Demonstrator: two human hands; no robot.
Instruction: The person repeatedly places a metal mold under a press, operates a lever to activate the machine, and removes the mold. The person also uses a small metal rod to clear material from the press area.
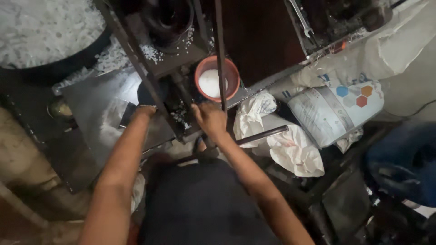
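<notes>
- Dark metal press frame (pixel 170 97), a greasy block with slanted steel bars, sits at the centre of the view, at about 12 o'clock from the person's body; both hands are on it.
- Left hand (pixel 144 111) rests at the frame's 9 o'clock edge, fingers curled down over a dark part; its grip looks closed around something small, but what it holds I cannot tell.
- Right hand (pixel 210 119) sits at the frame's 4 o'clock corner, knuckles up, fingers folded onto the metal just beside a thin upright dark steel rod (pixel 220 54); whether it clasps a part or only presses, I cannot tell.
- Both arms reach forward from either side, likely so the hands can work the block from two sides at once.
- Round orange plastic bowl holding white granules (pixel 216 78) stands at 1 o'clock from the right hand, near it, probably for easy reach.
- White pellets (pixel 152 52) lie scattered on the frame's top at 12 o'clock; the surface looks oily and worn.
- Printed white sack (pixel 334 109) and crumpled white cloth (pixel 290 149) lie on the floor at 3 o'clock.
- Large dark round pan heaped with white pellets (pixel 43 29) fills 10 o'clock.
</notes>
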